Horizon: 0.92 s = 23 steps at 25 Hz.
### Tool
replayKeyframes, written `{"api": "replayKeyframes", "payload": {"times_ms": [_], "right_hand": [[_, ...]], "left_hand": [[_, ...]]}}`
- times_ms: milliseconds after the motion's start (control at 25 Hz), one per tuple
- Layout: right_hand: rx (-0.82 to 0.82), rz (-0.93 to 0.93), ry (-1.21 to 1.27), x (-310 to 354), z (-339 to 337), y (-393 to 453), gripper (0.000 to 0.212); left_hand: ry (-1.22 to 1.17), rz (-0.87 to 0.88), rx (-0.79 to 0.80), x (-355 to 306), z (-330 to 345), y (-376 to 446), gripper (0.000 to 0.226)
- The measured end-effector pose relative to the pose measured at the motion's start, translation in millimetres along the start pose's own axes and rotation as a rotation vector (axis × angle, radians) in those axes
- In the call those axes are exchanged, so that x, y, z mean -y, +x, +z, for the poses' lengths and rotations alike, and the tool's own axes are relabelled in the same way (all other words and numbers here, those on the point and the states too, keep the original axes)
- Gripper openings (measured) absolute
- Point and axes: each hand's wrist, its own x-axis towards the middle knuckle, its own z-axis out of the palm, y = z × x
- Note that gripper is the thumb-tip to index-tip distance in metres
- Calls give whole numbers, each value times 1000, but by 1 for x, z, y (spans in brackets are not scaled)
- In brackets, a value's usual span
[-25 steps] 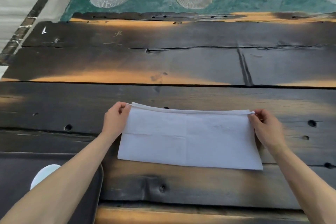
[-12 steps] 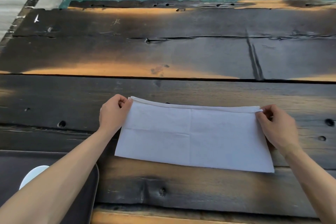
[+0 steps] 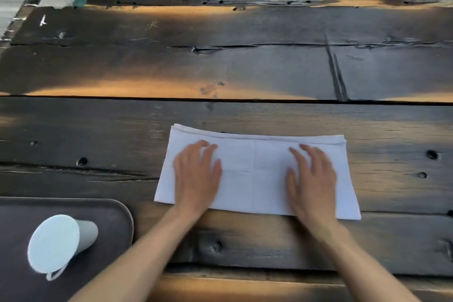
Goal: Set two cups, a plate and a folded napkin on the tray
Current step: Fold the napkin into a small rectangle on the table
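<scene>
At far left a dark tray [image 3: 115, 206] sits at the near table [image 3: 245, 68] edge, carrying one pale cup [image 3: 58, 243]. Bare planks lie beyond. Just right, the white folded napkin [image 3: 255, 167] lies flat, clear of the tray. The left hand [image 3: 196, 179] and right hand [image 3: 311, 179] press on it, fingers spread, blurred.

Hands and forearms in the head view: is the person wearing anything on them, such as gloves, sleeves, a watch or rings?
Nothing worn shows. The left hand and right hand are bare, with no gloves. Both forearms are bare down to the bottom edge of the picture, so no sleeve is in view. No watch or band shows at either wrist. The fingers are blurred, so small rings cannot be ruled out.
</scene>
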Motion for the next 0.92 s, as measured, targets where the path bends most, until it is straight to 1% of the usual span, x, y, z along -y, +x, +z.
{"api": "replayKeyframes", "payload": {"times_ms": [80,120,200,320,440,560,640,800,920], "right_hand": [[141,-98,-18,35,18,-26,48],[208,-128,-55,44,25,-36,51],[297,-144,-130,46,33,-48,54],[333,-110,-193,23,34,-52,62],[345,-56,-267,-16,27,-53,69],[357,25,-289,-57,14,-51,71],[354,71,-305,-68,10,-51,72],[374,77,-311,-68,8,-50,72],[373,93,-308,-66,6,-51,73]], "left_hand": [[10,154,139,-34,13,-30,45],[55,190,218,-45,19,-41,50],[169,180,339,-48,26,-53,55],[226,160,408,-22,28,-56,60],[314,165,417,18,17,-50,63],[352,76,419,61,4,-46,65],[348,3,415,78,-3,-44,68],[265,-124,394,80,-8,-43,78],[151,-348,292,65,-18,-40,85]]}}
